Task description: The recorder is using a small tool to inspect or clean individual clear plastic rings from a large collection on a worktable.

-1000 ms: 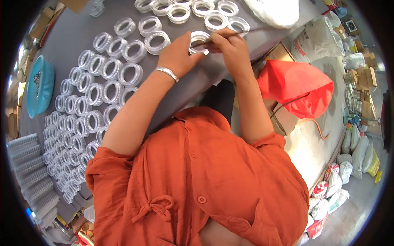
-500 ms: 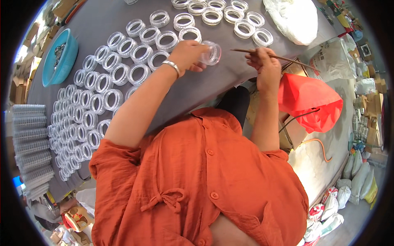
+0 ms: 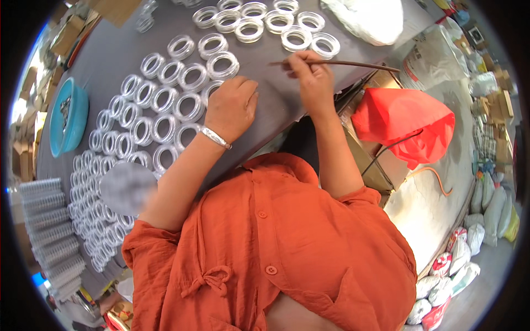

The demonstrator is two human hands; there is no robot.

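Note:
My left hand [image 3: 232, 108], a silver bangle [image 3: 215, 138] at its wrist, is closed with curled fingers over the near edge of a group of clear plastic rings. A clear ring [image 3: 212, 91] is partly covered beside its knuckles. What the fingers hold, if anything, is hidden. My right hand [image 3: 311, 80] pinches a thin brown stick [image 3: 361, 65] over the table's right side. The stick's narrow tip points left, toward the rings; its thicker end reaches out to the right. Close beyond this hand stands another clear ring [image 3: 324, 46].
Rows of clear rings [image 3: 164, 129] cover the grey table [image 3: 265, 107]. At the left are a blue basin [image 3: 77, 118] with small metal pieces and stacked clear plastic [image 3: 49, 220]. A white bag [image 3: 367, 19] lies far right. A red bag [image 3: 411, 121] sits on a cardboard box [image 3: 381, 171].
My left hand has moved left and down from holding up a clear ring, which no longer shows in it. My right hand, with the stick, has moved left. The whole view has shifted.

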